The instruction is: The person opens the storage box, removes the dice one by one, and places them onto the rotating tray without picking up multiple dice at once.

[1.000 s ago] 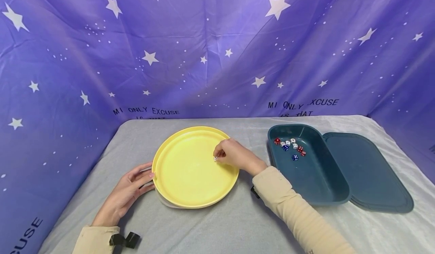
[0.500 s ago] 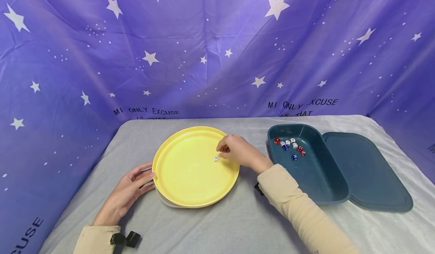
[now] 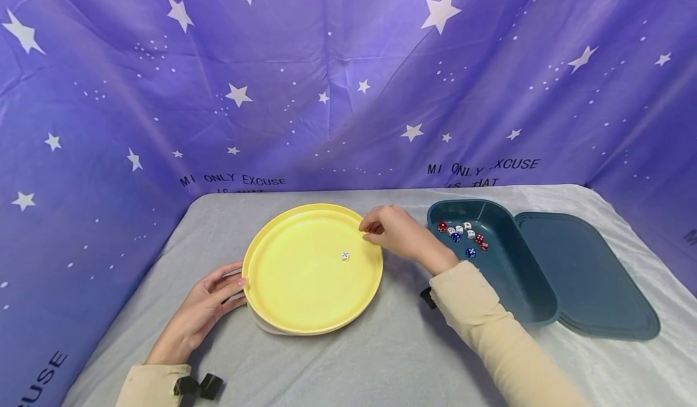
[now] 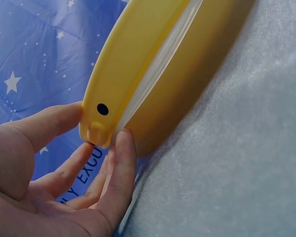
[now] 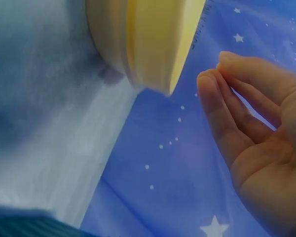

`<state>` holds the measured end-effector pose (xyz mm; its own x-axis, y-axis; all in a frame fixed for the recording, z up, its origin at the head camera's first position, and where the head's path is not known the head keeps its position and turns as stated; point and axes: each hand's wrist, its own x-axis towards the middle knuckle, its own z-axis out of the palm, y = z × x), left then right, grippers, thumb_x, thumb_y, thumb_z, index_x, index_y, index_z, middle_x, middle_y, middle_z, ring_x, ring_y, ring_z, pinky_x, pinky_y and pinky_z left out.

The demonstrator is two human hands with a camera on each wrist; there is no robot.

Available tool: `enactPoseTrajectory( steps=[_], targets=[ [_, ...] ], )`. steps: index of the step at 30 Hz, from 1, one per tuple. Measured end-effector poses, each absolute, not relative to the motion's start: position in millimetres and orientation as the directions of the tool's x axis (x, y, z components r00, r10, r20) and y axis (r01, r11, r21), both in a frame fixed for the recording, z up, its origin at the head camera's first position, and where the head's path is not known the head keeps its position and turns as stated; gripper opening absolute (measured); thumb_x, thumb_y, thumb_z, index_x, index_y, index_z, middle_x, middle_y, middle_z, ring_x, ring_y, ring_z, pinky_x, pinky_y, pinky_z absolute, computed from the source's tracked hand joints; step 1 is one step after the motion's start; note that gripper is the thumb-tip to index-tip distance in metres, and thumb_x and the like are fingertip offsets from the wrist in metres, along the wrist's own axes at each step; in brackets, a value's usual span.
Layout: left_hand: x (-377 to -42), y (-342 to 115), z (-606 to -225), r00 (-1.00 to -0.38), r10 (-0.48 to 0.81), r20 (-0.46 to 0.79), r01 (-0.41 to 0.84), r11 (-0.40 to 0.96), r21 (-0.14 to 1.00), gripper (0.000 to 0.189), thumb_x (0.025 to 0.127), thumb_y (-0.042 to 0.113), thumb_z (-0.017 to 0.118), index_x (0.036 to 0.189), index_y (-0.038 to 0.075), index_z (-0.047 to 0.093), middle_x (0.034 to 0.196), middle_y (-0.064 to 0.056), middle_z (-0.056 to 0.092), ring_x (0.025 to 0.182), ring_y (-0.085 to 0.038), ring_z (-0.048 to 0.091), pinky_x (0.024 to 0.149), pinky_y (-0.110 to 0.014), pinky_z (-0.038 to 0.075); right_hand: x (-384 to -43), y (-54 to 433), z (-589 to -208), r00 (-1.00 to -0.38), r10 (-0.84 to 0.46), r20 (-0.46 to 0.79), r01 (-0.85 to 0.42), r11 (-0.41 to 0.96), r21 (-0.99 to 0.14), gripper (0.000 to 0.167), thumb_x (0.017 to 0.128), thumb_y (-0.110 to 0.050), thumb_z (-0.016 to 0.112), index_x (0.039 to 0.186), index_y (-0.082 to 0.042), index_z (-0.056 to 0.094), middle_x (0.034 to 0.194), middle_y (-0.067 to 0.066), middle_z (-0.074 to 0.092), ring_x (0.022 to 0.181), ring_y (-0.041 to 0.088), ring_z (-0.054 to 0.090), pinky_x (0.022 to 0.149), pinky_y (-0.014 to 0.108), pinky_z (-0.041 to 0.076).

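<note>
And there sat the white die (image 3: 345, 256), alone on the floor of the yellow tray (image 3: 299, 286), right of the middle, its dark pips showing! The right hand (image 3: 404, 235) was just beyond it, over the tray's right edge, thumb and fingertips drawn close with only a narrow gap, and nothing was held. The right wrist view backed that up: fingertips bent toward one another, apart from the rim.

Over on the other side, the left hand (image 3: 204, 310) had the tray by its left edge, a light fingertip pinch, thumb along the top and fingers below. Close up, the left wrist view gave us a black eye spot (image 4: 102, 109) and a small beak (image 4: 96, 133) right between thumb and fingers, with a pale band (image 4: 158, 69) running below the rim.

Out to the right stood the dark teal bin (image 3: 503, 268), and what a cluster near its far end: red dice (image 3: 480, 239), white dice (image 3: 471, 234) and blue dice (image 3: 471, 253), all on its floor. The bin's lid (image 3: 604, 280) lay flat against its right side. Grey cloth (image 3: 337, 364) covered the table, and a starry purple curtain (image 3: 305, 129) rose behind.
</note>
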<state>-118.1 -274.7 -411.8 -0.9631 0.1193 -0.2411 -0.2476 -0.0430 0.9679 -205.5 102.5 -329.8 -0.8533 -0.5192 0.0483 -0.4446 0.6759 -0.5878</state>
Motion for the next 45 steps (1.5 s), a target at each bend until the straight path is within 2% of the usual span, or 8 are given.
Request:
enactPoseTrajectory(
  steps=[8,16,24,31,45],
  targets=[
    [-119.6,-274.7,-413.9,-0.964,0.147,-0.220,-0.230,-0.052,0.972,0.055,0.099,0.011,0.061,0.147,-0.003,0.036,0.120,0.002,0.065,0.109,-0.009,0.065,0.095,-0.034,0.058,-204.2,121.7,-322.7,-0.860,-0.498,0.109,-0.461,0.670,-0.582,0.014,0.091,-0.007,0.071,0.104,-0.005,0.076,0.098,0.004,0.073,0.088,0.014,0.068,0.079,0.028,0.060],
    [-121.9,-274.0,-413.5,-0.963,0.135,-0.235,-0.242,-0.044,0.969,0.058,0.099,0.012,0.061,0.148,-0.002,0.034,0.120,0.002,0.064,0.109,-0.009,0.064,0.095,-0.034,0.058,-203.7,135.1,-313.4,-0.886,-0.452,0.106,-0.424,0.695,-0.581,0.017,0.091,-0.009,0.072,0.108,-0.006,0.075,0.105,0.008,0.073,0.091,0.017,0.068,0.081,0.030,0.060],
    [-123.3,-274.5,-413.4,-0.962,0.123,-0.244,-0.250,-0.033,0.968,0.056,0.099,0.012,0.061,0.148,0.000,0.036,0.119,0.003,0.064,0.109,-0.009,0.064,0.095,-0.034,0.058,-204.7,150.1,-312.2,-0.876,-0.445,0.185,-0.463,0.668,-0.583,0.015,0.089,-0.008,0.074,0.104,-0.005,0.076,0.101,0.008,0.073,0.087,0.016,0.068,0.080,0.032,0.061],
    [-123.1,-274.8,-412.7,-0.960,0.122,-0.253,-0.257,-0.018,0.966,0.058,0.099,0.015,0.062,0.149,0.001,0.035,0.120,0.004,0.064,0.110,-0.008,0.064,0.095,-0.035,0.058,-204.6,165.2,-312.7,-0.897,-0.407,0.170,-0.424,0.686,-0.591,0.016,0.091,-0.009,0.072,0.106,-0.006,0.075,0.103,0.006,0.072,0.088,0.017,0.067,0.081,0.036,0.060],
    [-118.9,-275.3,-416.8,-0.955,0.116,-0.273,-0.277,-0.016,0.961,0.057,0.099,0.016,0.062,0.148,0.002,0.036,0.119,0.005,0.065,0.111,-0.009,0.064,0.096,-0.035,0.058,-198.4,193.0,-319.5,-0.923,-0.349,0.163,-0.375,0.716,-0.589,0.016,0.092,-0.011,0.071,0.106,-0.006,0.075,0.104,0.009,0.073,0.088,0.018,0.068,0.078,0.035,0.061]
  ],
)
